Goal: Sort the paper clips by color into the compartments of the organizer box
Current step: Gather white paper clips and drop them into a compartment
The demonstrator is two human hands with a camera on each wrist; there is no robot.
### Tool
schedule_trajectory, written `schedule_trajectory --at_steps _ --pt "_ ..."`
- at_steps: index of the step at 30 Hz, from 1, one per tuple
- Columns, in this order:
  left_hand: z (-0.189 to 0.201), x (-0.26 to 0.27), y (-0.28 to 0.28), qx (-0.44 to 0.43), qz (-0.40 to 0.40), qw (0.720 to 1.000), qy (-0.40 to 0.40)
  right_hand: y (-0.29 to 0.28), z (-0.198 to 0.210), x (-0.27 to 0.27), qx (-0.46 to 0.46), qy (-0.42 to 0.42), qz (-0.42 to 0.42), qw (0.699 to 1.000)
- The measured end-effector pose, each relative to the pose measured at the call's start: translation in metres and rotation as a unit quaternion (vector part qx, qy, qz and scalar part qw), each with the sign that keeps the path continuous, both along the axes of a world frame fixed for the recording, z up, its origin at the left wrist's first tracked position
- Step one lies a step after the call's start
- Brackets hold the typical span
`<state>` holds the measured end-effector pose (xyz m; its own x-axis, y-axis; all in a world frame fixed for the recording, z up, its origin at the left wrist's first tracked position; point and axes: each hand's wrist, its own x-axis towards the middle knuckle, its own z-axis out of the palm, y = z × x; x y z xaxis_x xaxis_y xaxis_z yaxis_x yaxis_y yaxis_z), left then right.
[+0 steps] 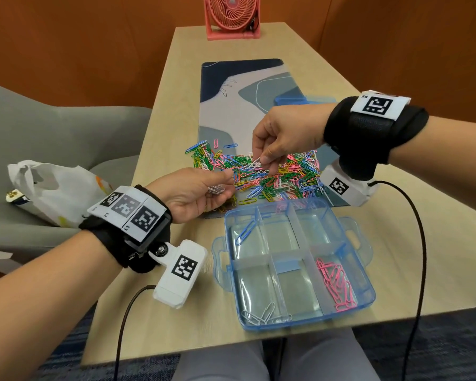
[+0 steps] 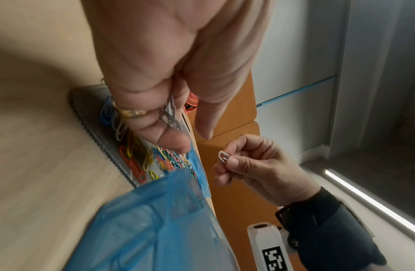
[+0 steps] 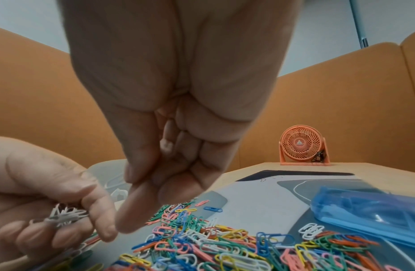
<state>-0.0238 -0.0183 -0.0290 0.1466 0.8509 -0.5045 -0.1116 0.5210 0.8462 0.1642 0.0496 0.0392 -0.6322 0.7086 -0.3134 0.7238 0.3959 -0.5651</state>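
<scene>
A pile of mixed-colour paper clips (image 1: 261,174) lies on the patterned desk mat (image 1: 239,105). My left hand (image 1: 201,193) holds a bunch of white clips (image 1: 216,189) in its curled fingers, also seen as the white bunch (image 3: 63,217). My right hand (image 1: 280,144) hovers over the pile and pinches one white clip (image 2: 223,156) between thumb and forefinger. The clear blue organizer box (image 1: 294,259) sits open in front of the pile. It holds one blue clip (image 1: 245,231) at the back left, pink clips (image 1: 338,284) at the front right and white clips (image 1: 264,316) at the front left.
The box's blue lid (image 3: 373,210) lies on the mat behind the pile. A pink fan (image 1: 232,16) stands at the table's far end. A grey chair with a plastic bag (image 1: 52,188) is at the left. Cables trail off both wrists over the table's near edge.
</scene>
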Motion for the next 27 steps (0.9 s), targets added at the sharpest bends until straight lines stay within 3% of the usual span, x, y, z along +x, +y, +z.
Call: schedule_trajectory --at_steps 6,16,27 --pt "0.005 -0.005 0.0 -0.013 0.07 0.991 -0.112 -0.006 0.005 -0.008 0.08 -0.036 0.017 0.996" --pt "0.011 -0.002 -0.006 -0.043 0.061 0.981 -0.181 -0.011 0.009 -0.027 0.138 -0.035 0.051 0.988" --pt "0.006 -0.006 -0.006 -0.029 0.048 0.986 -0.156 -0.002 -0.025 0.011 0.151 -0.24 0.078 0.956"
